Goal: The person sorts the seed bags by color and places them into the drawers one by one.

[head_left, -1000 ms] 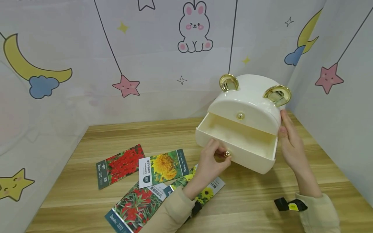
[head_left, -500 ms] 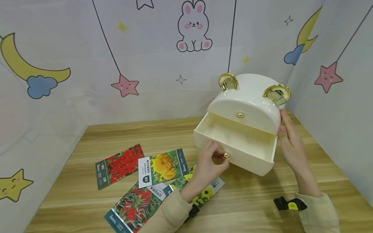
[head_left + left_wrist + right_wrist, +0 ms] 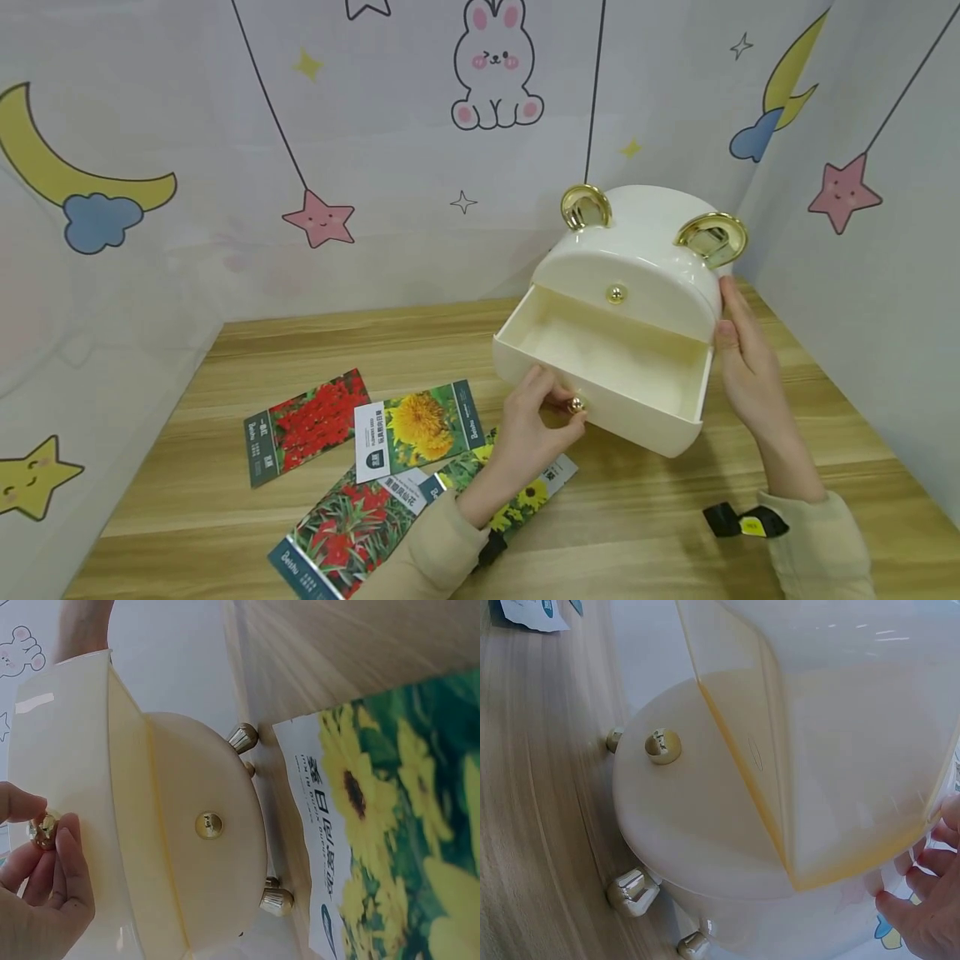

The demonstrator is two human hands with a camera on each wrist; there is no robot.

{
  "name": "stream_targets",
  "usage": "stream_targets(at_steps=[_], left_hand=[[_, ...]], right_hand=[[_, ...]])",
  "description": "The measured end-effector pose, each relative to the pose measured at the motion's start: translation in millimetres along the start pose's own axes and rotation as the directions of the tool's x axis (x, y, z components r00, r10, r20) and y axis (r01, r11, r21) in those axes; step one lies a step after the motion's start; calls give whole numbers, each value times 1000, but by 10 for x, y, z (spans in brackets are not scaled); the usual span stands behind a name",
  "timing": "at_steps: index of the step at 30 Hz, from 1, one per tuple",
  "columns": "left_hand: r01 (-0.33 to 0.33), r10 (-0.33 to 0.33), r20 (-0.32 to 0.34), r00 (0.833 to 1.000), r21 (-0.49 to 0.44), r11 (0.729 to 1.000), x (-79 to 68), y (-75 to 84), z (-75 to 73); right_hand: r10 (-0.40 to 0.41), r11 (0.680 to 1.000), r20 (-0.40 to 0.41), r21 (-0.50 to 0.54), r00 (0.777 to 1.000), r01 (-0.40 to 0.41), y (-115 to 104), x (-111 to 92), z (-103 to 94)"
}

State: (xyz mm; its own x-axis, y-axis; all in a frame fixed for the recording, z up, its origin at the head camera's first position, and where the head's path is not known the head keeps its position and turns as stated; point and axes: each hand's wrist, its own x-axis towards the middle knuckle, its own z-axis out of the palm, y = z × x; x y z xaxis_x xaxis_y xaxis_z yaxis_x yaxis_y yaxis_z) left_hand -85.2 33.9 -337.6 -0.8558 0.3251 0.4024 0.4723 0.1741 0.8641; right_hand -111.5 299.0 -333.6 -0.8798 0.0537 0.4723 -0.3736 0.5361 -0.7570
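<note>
A cream-white drawer box (image 3: 663,218) with gold ears stands at the right of the table. Its drawer (image 3: 611,354) is pulled out, and no contents show inside. My left hand (image 3: 525,433) pinches the gold knob (image 3: 45,829) on the drawer front between thumb and fingers. Flat against the box's right side, my right hand (image 3: 752,367) touches it with extended fingers; the right wrist view shows these fingertips (image 3: 881,896) on the white wall. Gold knobs also mark the panel above and the lower front (image 3: 202,900), seen in the left wrist view.
Several flower seed packets lie left of the box: a red-flowered one (image 3: 311,425), an orange-yellow one (image 3: 420,425), another red one (image 3: 352,533) and a yellow one (image 3: 536,496) partly under my left forearm. Patterned fabric walls (image 3: 390,275) enclose the wooden table (image 3: 637,533).
The drawer has slid a little farther out, toward the lower left, with my left hand still pinching its knob. My right hand keeps its place on the box's side.
</note>
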Motion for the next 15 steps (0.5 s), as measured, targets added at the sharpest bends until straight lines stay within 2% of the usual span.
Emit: stream_targets(at_steps=[15], left_hand=[[-8, 8, 5, 1000, 5, 1000, -47, 37, -42]], right_hand=[[3, 1000, -12, -19, 1000, -4, 11, -2, 7]])
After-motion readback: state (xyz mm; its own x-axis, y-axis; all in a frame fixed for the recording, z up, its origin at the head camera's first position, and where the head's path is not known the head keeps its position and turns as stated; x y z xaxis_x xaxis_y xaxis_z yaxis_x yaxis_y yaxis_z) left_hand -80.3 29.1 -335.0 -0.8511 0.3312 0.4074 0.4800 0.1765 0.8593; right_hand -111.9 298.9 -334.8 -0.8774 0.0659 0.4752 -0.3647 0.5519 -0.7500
